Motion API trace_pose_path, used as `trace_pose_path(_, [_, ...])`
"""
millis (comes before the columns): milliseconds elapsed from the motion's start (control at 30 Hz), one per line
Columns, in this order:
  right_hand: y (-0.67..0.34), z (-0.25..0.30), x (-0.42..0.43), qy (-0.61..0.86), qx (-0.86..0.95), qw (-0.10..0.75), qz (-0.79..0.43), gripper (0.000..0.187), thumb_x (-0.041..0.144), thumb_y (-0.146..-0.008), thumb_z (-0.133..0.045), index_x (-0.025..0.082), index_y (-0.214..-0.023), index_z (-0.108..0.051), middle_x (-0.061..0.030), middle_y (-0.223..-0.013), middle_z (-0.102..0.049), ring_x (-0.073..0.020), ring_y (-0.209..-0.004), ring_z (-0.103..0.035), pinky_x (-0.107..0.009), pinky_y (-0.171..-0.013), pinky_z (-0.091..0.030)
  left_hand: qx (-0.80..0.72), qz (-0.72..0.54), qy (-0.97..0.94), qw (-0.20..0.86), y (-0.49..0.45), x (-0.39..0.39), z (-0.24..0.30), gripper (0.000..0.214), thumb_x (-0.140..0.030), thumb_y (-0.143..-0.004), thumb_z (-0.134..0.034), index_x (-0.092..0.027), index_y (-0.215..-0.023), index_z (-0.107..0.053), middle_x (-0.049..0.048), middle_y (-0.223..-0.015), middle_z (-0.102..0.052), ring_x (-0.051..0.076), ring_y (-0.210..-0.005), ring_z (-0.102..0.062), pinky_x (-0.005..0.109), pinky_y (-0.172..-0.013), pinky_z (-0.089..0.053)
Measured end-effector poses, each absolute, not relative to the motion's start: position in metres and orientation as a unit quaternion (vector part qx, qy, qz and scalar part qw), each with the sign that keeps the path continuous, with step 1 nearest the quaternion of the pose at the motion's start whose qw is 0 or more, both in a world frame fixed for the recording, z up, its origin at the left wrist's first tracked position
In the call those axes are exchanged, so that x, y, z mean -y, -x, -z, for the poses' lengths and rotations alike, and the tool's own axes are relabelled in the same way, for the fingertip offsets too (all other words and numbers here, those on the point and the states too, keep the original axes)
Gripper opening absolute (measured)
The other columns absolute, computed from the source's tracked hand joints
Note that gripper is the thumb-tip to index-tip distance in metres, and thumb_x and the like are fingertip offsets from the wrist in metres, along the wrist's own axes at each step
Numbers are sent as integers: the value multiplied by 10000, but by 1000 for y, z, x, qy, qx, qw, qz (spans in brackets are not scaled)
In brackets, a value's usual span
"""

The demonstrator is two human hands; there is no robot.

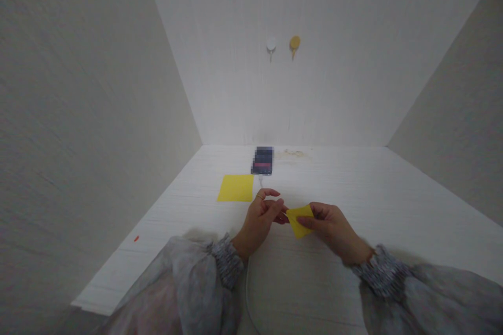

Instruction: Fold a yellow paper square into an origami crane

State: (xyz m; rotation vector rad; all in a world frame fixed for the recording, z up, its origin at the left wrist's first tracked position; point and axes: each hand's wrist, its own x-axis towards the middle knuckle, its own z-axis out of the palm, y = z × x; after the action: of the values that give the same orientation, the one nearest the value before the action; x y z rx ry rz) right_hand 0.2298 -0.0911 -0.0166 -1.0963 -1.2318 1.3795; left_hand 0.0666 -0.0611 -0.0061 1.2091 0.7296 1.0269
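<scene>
A small piece of folded yellow paper (299,226) is pinched between the thumb and fingers of my right hand (332,227), tilted above the white table. My left hand (264,215), with a ring on one finger, is just left of it. Its fingers are loosely curved and apart, and the lower fingertips reach the paper's left corner; the thumb is not on the paper. Flat on the table beyond my left hand lies a yellow paper sheet (236,188).
A phone (263,160) with a blurred screen lies near the back wall, its white cable (247,293) running toward me under my left hand. A white hook (271,44) and a yellow hook (294,43) are on the back wall. A small orange-red piece (136,238) lies at the left.
</scene>
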Motion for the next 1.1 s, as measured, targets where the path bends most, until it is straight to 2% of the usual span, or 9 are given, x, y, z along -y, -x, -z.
trace_pose_path(133, [-229,15,92,445,508,477,-562,114,257,-626,-643,163,-653,-584,22,-606,-579,-103,-542,-509,-224,-522,-388,-314,-426,-548,648,-66,62,8,328,-308,-634,-616,-153,-859,-433,-21,-628,-578,81,-497,-556,193,-494,-424])
trace_pose_path(300, [-228,16,91,443,524,465,-560,127,266,-636,-634,164,-640,-558,22,-606,-569,-99,-540,-504,-222,-519,-389,-352,-388,-576,628,-66,63,10,235,-326,-646,-598,-103,-677,-532,2,-523,-568,71,-458,-538,176,-476,-421])
trace_pose_path(533, [-228,16,92,443,529,461,-558,168,271,-610,-651,170,-600,-517,41,-567,-546,-91,-511,-493,-211,-490,-375,-359,-375,-549,655,-67,63,10,244,-323,-618,-618,-99,-690,-553,24,-535,-609,106,-499,-576,225,-539,-469])
trace_pose_path(733, [-229,19,91,437,512,460,-579,133,254,-606,-658,166,-626,-560,22,-603,-592,-106,-543,-532,-226,-519,-403,-350,-369,-567,648,-66,62,9,222,-319,-644,-595,-102,-689,-569,14,-510,-603,77,-456,-548,185,-497,-444])
trace_pose_path(900, [-231,22,91,428,518,457,-582,134,219,-619,-651,157,-702,-567,10,-658,-610,-104,-573,-550,-223,-540,-417,-363,-326,-552,676,-64,60,10,220,-306,-629,-608,-94,-678,-583,24,-516,-606,99,-467,-569,209,-497,-458])
trace_pose_path(1100, [-232,21,93,388,514,514,-567,361,199,-655,-623,241,-964,-441,47,-646,-573,-111,-570,-564,-220,-509,-422,-348,-256,-541,722,-59,60,14,190,-261,-616,-617,-75,-650,-596,59,-600,-630,126,-477,-589,235,-481,-471])
